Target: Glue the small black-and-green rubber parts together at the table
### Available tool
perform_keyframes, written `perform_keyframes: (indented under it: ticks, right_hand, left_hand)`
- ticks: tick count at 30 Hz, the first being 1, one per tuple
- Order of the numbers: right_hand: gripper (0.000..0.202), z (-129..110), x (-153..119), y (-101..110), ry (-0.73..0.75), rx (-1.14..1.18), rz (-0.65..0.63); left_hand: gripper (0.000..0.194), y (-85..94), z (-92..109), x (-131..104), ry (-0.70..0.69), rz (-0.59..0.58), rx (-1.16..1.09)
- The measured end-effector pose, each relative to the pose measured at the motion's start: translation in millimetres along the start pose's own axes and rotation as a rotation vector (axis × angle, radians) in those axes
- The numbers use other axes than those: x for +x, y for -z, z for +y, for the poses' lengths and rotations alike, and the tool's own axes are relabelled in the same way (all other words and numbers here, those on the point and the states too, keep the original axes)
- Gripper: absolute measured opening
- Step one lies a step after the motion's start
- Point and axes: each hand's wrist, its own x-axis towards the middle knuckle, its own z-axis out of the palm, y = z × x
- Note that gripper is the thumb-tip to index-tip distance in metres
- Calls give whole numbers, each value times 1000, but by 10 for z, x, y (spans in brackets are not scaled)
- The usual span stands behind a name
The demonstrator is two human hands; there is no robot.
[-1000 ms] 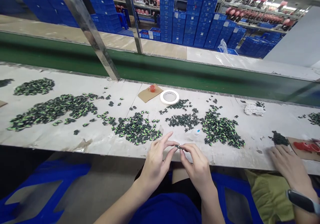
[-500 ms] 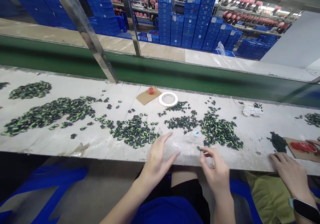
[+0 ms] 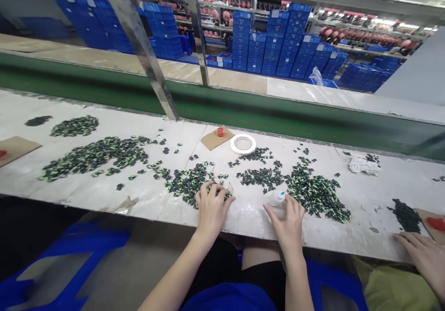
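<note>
My left hand [image 3: 212, 206] reaches over the right side of a pile of small dark pieces with bright green marks [image 3: 187, 181]. Its fingers are bent down among the pieces and the thumb stands apart; the fingertips are partly hidden. Close to a small white bottle with a blue tip [image 3: 277, 198] is my right hand [image 3: 289, 220], thumb and fingers apart around the bottle's near side. Whether it touches the bottle I cannot tell. Slim dark pieces [image 3: 260, 176] lie behind the bottle, and a larger heap of green-marked pieces [image 3: 316, 190] spreads to its right.
A white tape roll [image 3: 243, 144] lies behind, beside cardboard [image 3: 210, 140] bearing a small red cup [image 3: 220, 131]. Further heaps [image 3: 100, 155] cover the left. Crumpled white paper [image 3: 364, 166] lies right. Another person's hand [image 3: 422, 253] rests at the table's right edge, near dark pieces [image 3: 406, 216].
My left hand has moved left onto the green-marked pile. My right hand has moved to the bottle, and the small dark piece it held no longer shows. The view has shifted slightly.
</note>
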Motion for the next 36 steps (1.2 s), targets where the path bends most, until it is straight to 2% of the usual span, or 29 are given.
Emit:
perform_keyframes:
  ticks: [4,10,13,17,20,22,25,30,36]
  right_hand:
    - [45,9,72,-76,-51,102,-19]
    - [43,-21,29,3,-411,484,-57]
    - [39,-11,31,54,-443,609,21]
    - [36,-5,76,78,-450,838,201]
    - [36,-23,77,63,-495,933,253]
    - [38,-44,47,43,-541,921,247]
    - [39,-92,-15,10,-562,772,191]
    - [37,-236,-45,-5,-386,504,28]
    - [37,-302,-24,1,-349,447,-22]
  left_hand:
    - [15,-12,-12,10,-45,-5,2]
    - [19,-52,-47,1,-72,-44,-83]
    - [15,-68,-34,-13,-98,-85,-137]
    - [18,-89,35,-44,-218,-202,-209]
    - [21,-114,80,-59,-251,-289,-284]
    - [25,-133,84,-60,-203,-325,-339]
    - [32,-155,62,-53,-113,-367,-414]
    - [29,-150,54,-60,-21,-368,-462]
    - [27,-123,87,-84,68,-373,-439]
